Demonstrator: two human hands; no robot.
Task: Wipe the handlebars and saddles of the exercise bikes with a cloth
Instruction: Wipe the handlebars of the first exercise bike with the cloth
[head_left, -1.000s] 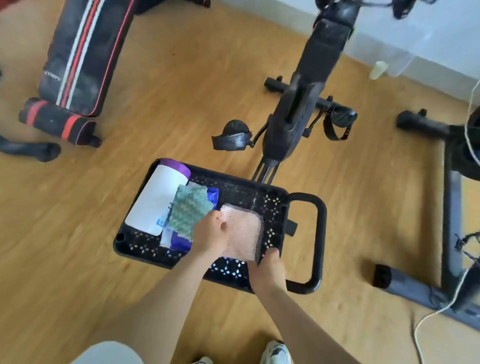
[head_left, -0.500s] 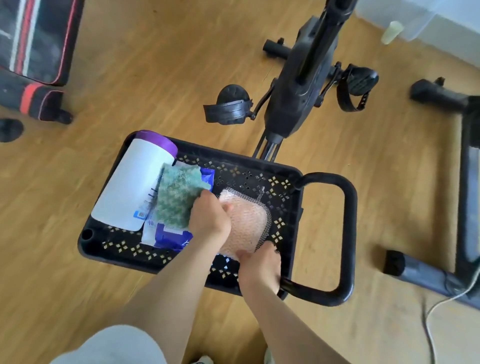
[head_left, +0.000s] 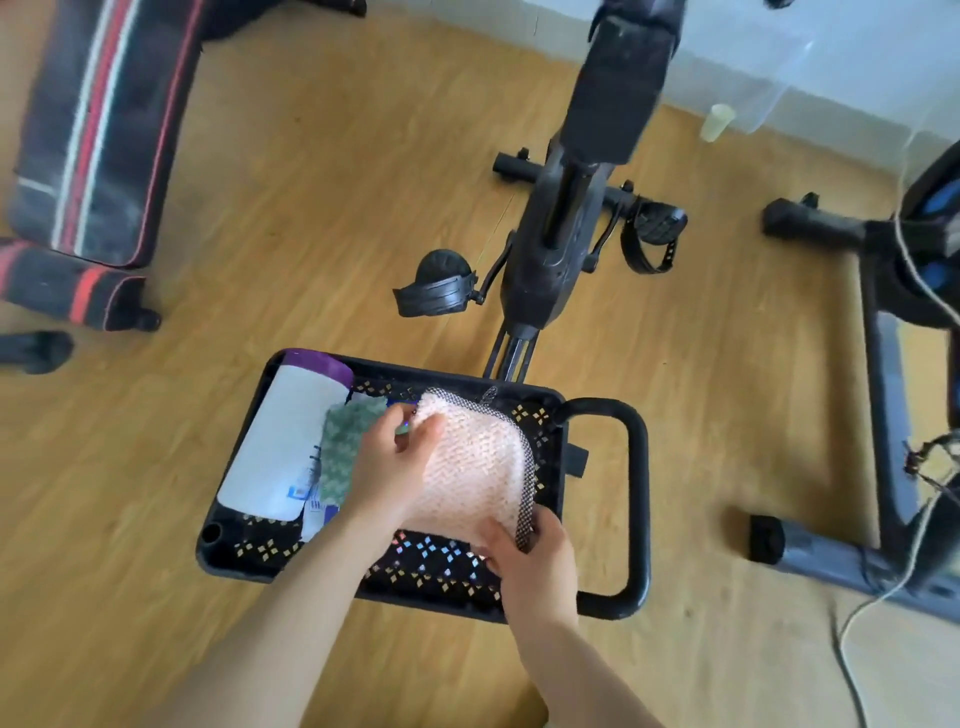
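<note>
Cloth (head_left: 470, 467) lifted off basket (head_left: 228, 566) now.
Left hand (head_left: 397, 467), right hand (head_left: 532, 553) grip its edges; bike (head_left: 540, 260) top cut off.

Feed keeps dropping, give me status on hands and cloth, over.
Left hand and right hand both grip the pink cloth. Cloth bunched over the black tray, not yet on the bike. Nothing seen in the way.

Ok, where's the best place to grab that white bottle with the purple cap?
Probably round its bare white middle, coming from above. The bottle lies flat against the left wall of the basket, and the green cloth overlaps its right edge.
</note>
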